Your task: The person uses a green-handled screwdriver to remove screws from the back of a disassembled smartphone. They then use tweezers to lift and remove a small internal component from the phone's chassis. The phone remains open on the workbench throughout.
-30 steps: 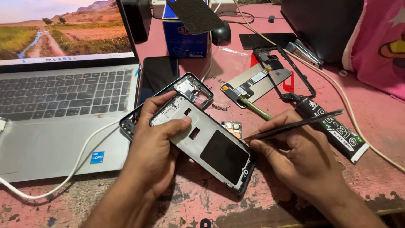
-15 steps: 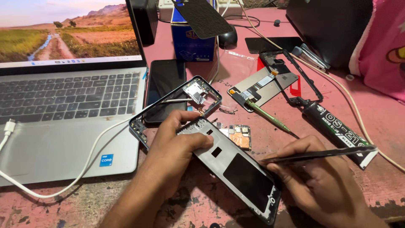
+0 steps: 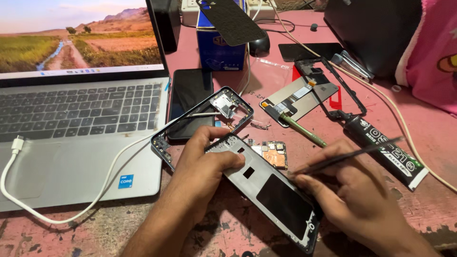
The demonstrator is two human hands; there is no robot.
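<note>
While the left hand [image 3: 202, 164] pins the phone panel [image 3: 269, 190] at its upper end, fingers closed over the edge, the panel lies flat on the pink tabletop [image 3: 428, 138]. Long axis runs diagonal: upper left to lower right, inner side up, dark rectangular patch toward the lower end. Right hand [image 3: 354, 197] has its fingers clamped on a thin black tool [image 3: 350, 155], tip at the panel's right edge, shaft pointing up-right. Empty phone frame [image 3: 202, 126] sits just behind the left hand, roughly the opposite diagonal; a white cable [image 3: 85, 209] crosses it. Small circuit board [image 3: 273, 153] just beside the panel. Black glue tube [image 3: 385, 152] lies near the right hand. Laptop [image 3: 81, 138] on the left.
</note>
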